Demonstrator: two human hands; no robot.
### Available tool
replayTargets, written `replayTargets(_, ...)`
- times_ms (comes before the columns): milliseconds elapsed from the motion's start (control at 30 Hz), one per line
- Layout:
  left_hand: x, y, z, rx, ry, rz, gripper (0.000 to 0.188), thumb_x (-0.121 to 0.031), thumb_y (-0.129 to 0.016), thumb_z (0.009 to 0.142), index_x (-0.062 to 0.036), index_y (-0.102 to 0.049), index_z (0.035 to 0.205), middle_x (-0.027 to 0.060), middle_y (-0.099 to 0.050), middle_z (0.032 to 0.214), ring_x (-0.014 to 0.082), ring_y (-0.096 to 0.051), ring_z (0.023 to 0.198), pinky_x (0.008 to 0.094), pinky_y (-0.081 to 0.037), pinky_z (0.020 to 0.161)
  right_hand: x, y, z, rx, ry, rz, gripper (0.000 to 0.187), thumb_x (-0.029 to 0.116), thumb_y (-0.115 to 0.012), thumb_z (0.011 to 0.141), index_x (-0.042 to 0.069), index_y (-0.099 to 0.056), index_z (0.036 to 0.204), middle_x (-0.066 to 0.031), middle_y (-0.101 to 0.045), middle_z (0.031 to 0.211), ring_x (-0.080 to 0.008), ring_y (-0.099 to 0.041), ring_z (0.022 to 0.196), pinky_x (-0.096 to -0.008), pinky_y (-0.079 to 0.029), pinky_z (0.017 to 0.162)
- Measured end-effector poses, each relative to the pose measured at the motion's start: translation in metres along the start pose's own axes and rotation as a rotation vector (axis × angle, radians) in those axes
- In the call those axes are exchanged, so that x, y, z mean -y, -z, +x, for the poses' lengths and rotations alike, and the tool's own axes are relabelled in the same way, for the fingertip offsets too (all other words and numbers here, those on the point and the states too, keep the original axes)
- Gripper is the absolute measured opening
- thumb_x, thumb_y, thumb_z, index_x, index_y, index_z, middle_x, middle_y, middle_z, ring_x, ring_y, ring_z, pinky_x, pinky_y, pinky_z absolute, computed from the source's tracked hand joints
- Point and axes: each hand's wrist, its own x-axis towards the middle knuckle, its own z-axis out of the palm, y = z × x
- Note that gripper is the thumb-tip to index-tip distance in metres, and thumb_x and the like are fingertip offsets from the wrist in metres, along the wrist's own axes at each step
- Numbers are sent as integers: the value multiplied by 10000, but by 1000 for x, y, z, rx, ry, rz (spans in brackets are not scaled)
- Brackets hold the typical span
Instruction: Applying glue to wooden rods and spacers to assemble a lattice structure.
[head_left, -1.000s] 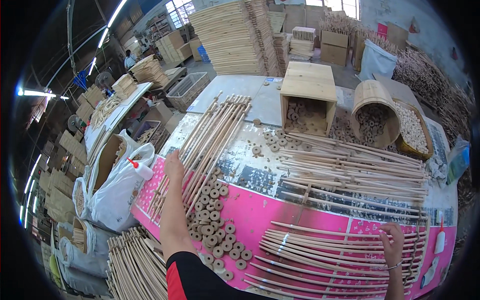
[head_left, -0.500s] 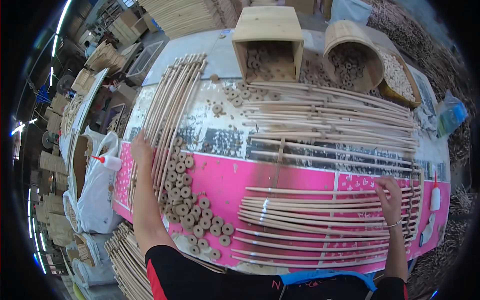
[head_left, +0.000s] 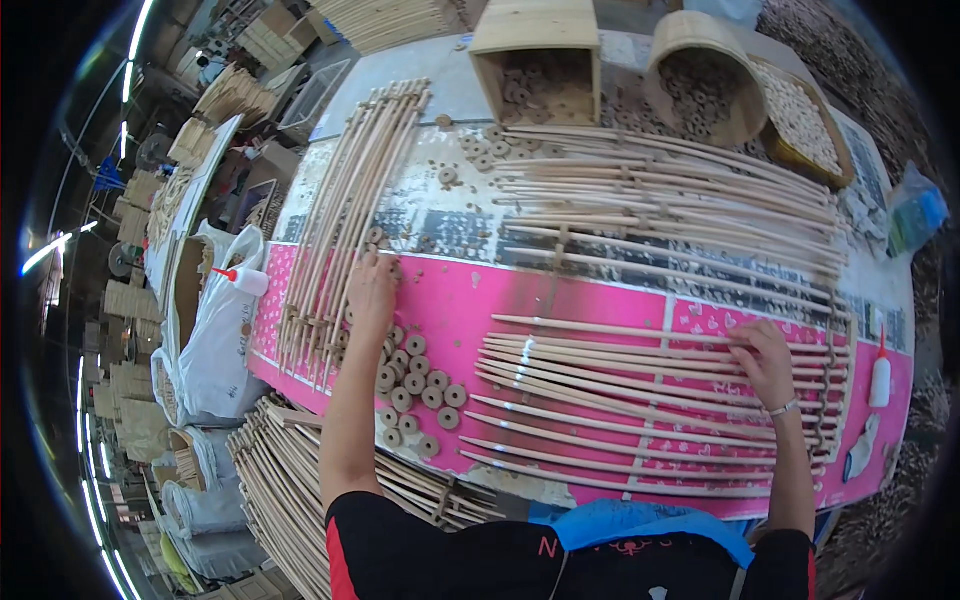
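Note:
My left hand (head_left: 372, 290) is over the pile of round wooden discs with centre holes (head_left: 415, 385), its fingers curled down among the discs at the pile's far end. What they hold, if anything, is hidden. A bundle of long wooden rods (head_left: 345, 190) lies just left of this hand. On the right, my right hand (head_left: 766, 365) has thumb and fingers bent together around the farthest rod (head_left: 610, 328) of the near row. The rods in that row lie side by side, their right ends meeting a brown cross strip (head_left: 826, 390).
More rods (head_left: 670, 200) lie farther back. A square wooden box (head_left: 535, 30) and a round wooden tub (head_left: 690, 45) hold discs, beside a tray of pale pieces (head_left: 800, 110). Glue bottles (head_left: 880, 380) flank the pink table. Rods (head_left: 290, 490) are stacked below its front left edge.
My left hand has moved right, from the rod bundle to the discs. My right hand stays at the near row's farthest rod. The whole view has shifted slightly.

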Motion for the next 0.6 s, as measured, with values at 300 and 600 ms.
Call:
replayTargets(300, -43, 11, -20, 19, 204, -566, 396, -62, -742, 904, -98, -661, 1290, 96, -720, 1058, 242, -696, 938, 357, -550, 823, -15, -9, 11, 36, 38, 10, 158, 112, -759, 843, 41, -754, 984, -93, -644, 875, -302, -604, 914, -412, -470, 852)
replayTargets(600, -113, 17, -55, 428, 486, -1454, 421, -257, -630, 1059, -120, -613, 1457, -6, -722, 1131, 75, -658, 1003, 245, -488, 847, -26, -14, 13, 40, -40, 209, 147, 54, -746, 854, 13, -670, 973, -110, -609, 892, -293, -595, 890, -388, -481, 805)
